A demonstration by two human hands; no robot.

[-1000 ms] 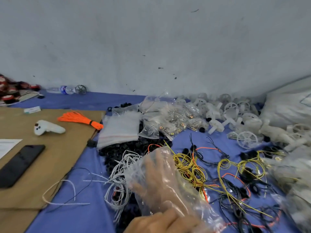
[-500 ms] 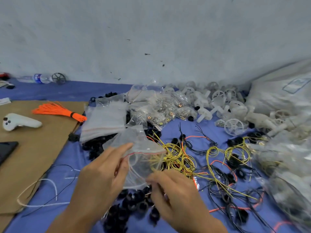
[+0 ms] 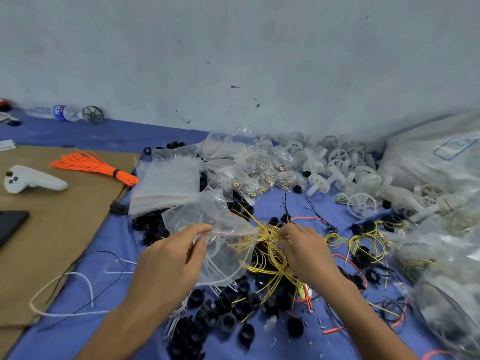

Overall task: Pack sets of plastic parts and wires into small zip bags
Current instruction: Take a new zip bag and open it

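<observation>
My left hand point(image 3: 171, 258) pinches the red-lined mouth of a clear zip bag point(image 3: 215, 224) over the blue cloth. White wire shows through the bag. My right hand point(image 3: 305, 249) grips a bundle of yellow wires point(image 3: 270, 253) just right of the bag's mouth. Black plastic rings point(image 3: 226, 320) lie heaped below both hands. White plastic wheels point(image 3: 361, 203) are piled at the back right. A stack of empty zip bags point(image 3: 166, 183) lies behind the held bag.
A brown cardboard sheet point(image 3: 65, 229) on the left carries an orange wire bundle point(image 3: 91, 165), a white controller point(image 3: 28, 180) and a black phone point(image 3: 10, 224). Small filled bags point(image 3: 259, 170) lie at the centre back. Large plastic sacks point(image 3: 436, 162) line the right side. Loose white and black wires point(image 3: 78, 276) trail at the left.
My right hand has left the bag and moved right onto the yellow wires. My left hand keeps hold of the bag's mouth, and the view has shifted.
</observation>
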